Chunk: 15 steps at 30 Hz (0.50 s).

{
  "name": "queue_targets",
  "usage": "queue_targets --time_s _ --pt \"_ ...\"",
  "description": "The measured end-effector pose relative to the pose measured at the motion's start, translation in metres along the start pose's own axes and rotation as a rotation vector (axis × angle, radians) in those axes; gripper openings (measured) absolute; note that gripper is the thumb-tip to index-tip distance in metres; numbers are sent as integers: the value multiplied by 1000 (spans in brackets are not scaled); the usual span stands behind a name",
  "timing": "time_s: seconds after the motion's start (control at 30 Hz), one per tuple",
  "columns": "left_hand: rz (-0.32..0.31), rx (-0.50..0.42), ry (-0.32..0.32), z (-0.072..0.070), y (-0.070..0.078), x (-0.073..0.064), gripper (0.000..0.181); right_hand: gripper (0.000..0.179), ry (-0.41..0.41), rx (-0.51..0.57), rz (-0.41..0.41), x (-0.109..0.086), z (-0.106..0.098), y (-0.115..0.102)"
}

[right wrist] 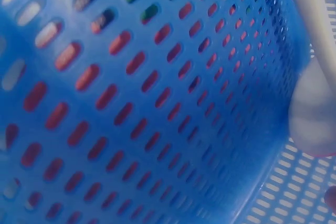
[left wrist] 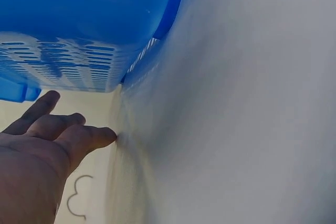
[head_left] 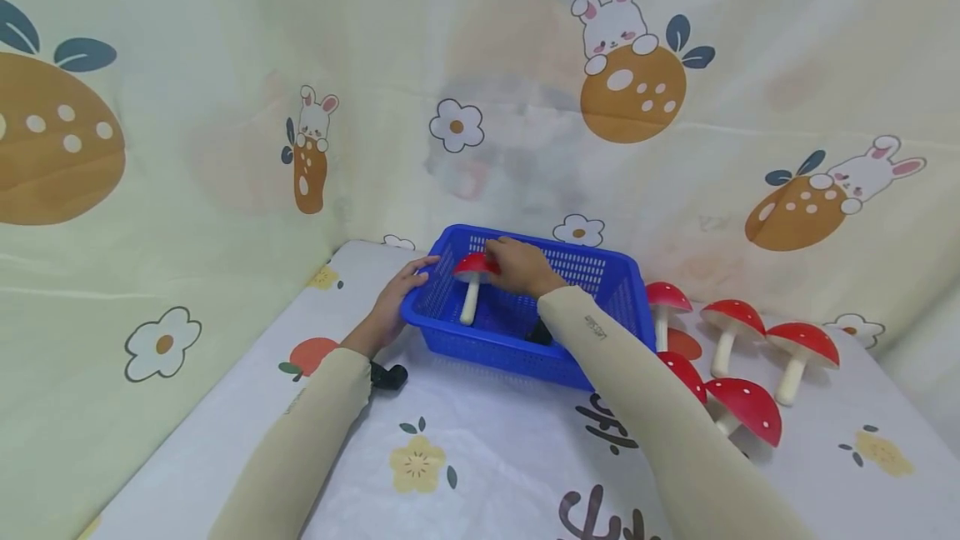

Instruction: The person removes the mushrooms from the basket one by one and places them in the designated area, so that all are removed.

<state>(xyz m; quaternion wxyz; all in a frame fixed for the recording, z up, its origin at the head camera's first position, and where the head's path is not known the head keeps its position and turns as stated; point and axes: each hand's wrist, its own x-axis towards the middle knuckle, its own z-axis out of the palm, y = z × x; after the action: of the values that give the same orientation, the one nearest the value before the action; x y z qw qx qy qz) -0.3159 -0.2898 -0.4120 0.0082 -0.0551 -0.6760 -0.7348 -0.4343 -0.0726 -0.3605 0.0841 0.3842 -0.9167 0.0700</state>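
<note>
A blue plastic basket (head_left: 495, 348) with slotted walls stands on the table. Inside it is a toy mushroom (head_left: 470, 298) with a red cap and white stem. My right hand (head_left: 521, 265) reaches over the basket and grips this mushroom by the edge of its cap. In the right wrist view the mushroom's white underside (right wrist: 312, 111) shows at the right edge, beside the slotted wall (right wrist: 173, 93). At the basket's left rim my left hand (head_left: 393, 307) rests with its fingers extended. Its fingers (left wrist: 86, 136) look loose in the left wrist view.
Several more red-capped mushrooms (head_left: 733, 319) lie on the table right of the basket. A printed white cloth (head_left: 480, 457) covers the tabletop. Behind it hangs a cream curtain (head_left: 390, 40) with rabbit prints. A black wrist-worn device (head_left: 388, 377) shows beside the left sleeve.
</note>
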Motion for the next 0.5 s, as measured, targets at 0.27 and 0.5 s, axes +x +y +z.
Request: queue_targets --time_s 0.27,0.5 --pt "-8 22 11 2 0 0 45 27 25 4 14 -2 0 0" --pt "-14 7 27 1 0 1 44 11 31 83 51 -1 -2 -1"
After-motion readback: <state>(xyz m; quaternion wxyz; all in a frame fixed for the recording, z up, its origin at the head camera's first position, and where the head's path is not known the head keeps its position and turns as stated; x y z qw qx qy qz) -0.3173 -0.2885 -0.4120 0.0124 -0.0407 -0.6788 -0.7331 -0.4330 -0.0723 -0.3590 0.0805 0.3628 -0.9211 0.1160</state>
